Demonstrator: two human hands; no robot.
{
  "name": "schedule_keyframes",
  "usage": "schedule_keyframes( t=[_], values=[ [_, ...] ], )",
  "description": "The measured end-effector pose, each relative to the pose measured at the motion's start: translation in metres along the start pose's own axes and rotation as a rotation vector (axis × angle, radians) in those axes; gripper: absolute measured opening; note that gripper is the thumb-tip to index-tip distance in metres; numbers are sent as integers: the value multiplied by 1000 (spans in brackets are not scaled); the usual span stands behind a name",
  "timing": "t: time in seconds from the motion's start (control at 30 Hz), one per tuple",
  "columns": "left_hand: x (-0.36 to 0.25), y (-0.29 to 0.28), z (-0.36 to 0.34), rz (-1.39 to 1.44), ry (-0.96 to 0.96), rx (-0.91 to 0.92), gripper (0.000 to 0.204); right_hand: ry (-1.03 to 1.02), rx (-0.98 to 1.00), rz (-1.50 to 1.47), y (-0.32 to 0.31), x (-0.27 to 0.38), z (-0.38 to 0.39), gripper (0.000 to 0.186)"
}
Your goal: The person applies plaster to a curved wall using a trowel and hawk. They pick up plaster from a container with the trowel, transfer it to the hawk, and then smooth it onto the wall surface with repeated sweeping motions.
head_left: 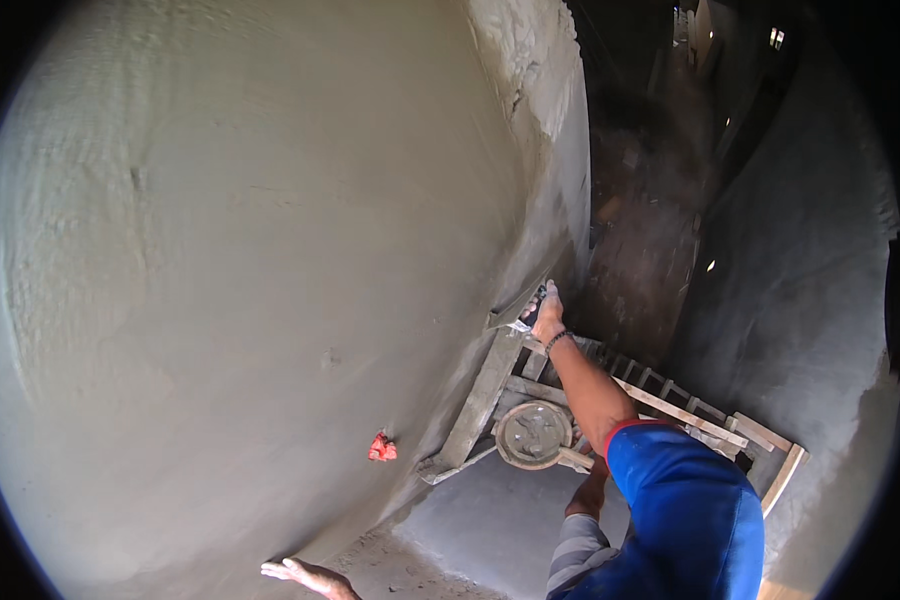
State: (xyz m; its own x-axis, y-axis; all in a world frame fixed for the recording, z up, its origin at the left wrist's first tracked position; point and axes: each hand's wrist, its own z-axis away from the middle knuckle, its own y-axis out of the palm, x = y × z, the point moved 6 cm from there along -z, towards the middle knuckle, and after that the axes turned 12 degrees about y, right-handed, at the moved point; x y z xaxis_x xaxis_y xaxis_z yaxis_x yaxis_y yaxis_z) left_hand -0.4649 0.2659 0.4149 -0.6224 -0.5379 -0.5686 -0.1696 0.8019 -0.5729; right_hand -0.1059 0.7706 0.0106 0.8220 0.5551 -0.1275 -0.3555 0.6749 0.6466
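My right hand (549,318) reaches out from a blue sleeve and grips a flat plastering trowel (515,308). The blade lies against the grey, wet-looking plastered wall (250,250), near its right edge. A bracelet sits on that wrist. My left hand (305,578) shows at the lower edge with its fingers spread, holding nothing, close to the foot of the wall. Below the right arm, a round metal pan (532,435) with grey mortar rests on a wooden frame.
A wooden ladder-like scaffold (670,400) runs from the wall to the right. A slanted plank (480,400) leans at the wall. A small red object (382,447) sticks on the plaster. A dark narrow passage (650,200) drops away beyond, beside another grey wall (810,250).
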Motion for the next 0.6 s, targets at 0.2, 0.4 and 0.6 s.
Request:
schedule_keyframes(
  t=[0.2, 0.4, 0.6],
  values=[
    [15, -5, -4, 219, -40, 35, 70, -43, -76, 151, 28, -19, -49, 43],
    [-5, -11, -2, 130, -53, 24, 73, -84, 26, 232, 87, -16, -18, 32],
    [-11, -10, 5, 37, -20, 10, 80, -221, 123, 336, 141, -6, 37, 31]
  ],
)
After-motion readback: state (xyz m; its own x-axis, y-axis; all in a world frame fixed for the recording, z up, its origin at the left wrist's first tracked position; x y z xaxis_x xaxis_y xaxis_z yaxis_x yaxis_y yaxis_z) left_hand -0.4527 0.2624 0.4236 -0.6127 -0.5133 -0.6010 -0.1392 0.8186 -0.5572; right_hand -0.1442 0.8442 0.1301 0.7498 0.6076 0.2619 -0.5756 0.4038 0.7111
